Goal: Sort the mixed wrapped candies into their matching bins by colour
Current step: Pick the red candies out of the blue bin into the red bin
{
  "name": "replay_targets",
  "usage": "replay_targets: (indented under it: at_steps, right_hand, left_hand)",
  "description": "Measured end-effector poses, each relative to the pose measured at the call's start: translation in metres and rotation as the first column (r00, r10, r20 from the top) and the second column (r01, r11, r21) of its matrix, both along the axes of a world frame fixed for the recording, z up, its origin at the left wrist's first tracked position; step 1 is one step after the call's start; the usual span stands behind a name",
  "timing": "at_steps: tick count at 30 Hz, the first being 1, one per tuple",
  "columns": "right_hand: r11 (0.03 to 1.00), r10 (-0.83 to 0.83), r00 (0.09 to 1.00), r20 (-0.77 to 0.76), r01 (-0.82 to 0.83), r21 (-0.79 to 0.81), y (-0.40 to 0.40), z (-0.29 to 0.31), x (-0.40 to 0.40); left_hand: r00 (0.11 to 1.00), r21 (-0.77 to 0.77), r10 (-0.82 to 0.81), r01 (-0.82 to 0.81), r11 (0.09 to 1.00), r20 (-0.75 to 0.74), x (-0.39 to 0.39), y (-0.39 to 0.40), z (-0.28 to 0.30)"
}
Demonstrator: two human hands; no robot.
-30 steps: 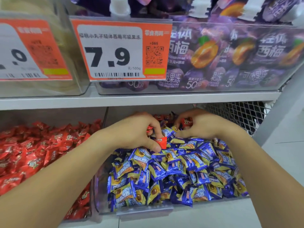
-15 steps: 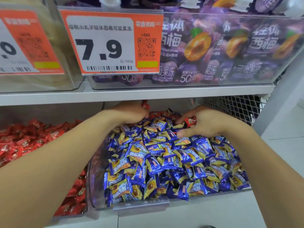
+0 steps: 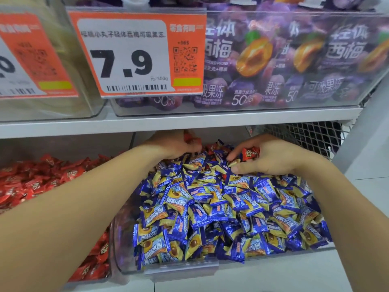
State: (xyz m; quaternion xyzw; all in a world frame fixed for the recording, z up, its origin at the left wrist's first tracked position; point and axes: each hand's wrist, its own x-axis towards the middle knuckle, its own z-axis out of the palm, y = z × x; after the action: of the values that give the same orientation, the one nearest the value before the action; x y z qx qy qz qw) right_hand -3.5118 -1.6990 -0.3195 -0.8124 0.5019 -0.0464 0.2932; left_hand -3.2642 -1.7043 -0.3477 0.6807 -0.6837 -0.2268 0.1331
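A clear bin (image 3: 181, 270) on the lower shelf is heaped with blue-and-yellow wrapped candies (image 3: 221, 211). A few red candies (image 3: 212, 147) lie mixed in at its back. My left hand (image 3: 176, 147) reaches deep into the back of the bin, its fingers curled round red candies (image 3: 190, 138). My right hand (image 3: 271, 157) rests on the blue pile and holds a red candy (image 3: 249, 153) in its curled fingers. A second clear bin at the left holds red wrapped candies (image 3: 31, 182).
A white shelf board (image 3: 189, 121) hangs low just above both hands. Above it stand bins of purple prune jelly packs (image 3: 284, 60) with an orange 7.9 price tag (image 3: 134, 53). A wire mesh panel (image 3: 305, 138) closes the right side. White floor lies at the right.
Both hands have pushed further back into the blue bin, under the shelf. My left hand went from pinching a red candy mid-pile to reaching at the rear.
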Motion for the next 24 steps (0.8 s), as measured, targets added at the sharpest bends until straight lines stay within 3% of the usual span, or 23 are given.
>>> replay_targets:
  at_steps: [5, 8, 11, 14, 18, 21, 24]
  right_hand:
    - [0.998, 0.032, 0.987, -0.160, -0.022, 0.065, 0.008, 0.004, 0.014]
    - [0.979, 0.078, 0.982, -0.174, -0.042, 0.201, 0.014, 0.011, 0.013]
    - [0.975, 0.091, 0.984, -0.155, -0.057, 0.215, 0.018, 0.016, 0.008]
    - [0.993, 0.062, 0.989, -0.131, -0.049, 0.103, 0.017, 0.017, 0.002]
    - [0.998, -0.030, 0.960, -0.280, 0.012, -0.064, 0.013, 0.013, -0.001]
    - [0.993, -0.072, 0.929, -0.362, 0.033, -0.111, 0.009, 0.009, 0.000]
    - [0.995, -0.076, 0.945, -0.318, 0.051, -0.088, 0.009, 0.010, 0.000]
  left_hand:
    - [0.990, 0.036, 0.015, -0.010, 0.999, -0.142, 0.002, 0.013, 0.009]
    - [0.980, 0.122, -0.040, 0.064, 0.990, -0.196, -0.007, 0.019, 0.015]
    - [0.953, 0.069, -0.109, 0.134, 0.989, -0.281, -0.027, 0.024, 0.023]
    - [0.961, -0.024, -0.247, 0.246, 0.969, -0.123, -0.046, 0.032, 0.024]
    - [0.915, 0.078, -0.404, 0.401, 0.913, 0.019, -0.049, 0.040, 0.018]
    - [0.880, 0.048, -0.468, 0.465, 0.884, 0.087, -0.042, 0.043, 0.022]
    - [0.854, 0.053, -0.487, 0.486, 0.872, 0.184, -0.032, 0.045, 0.025]
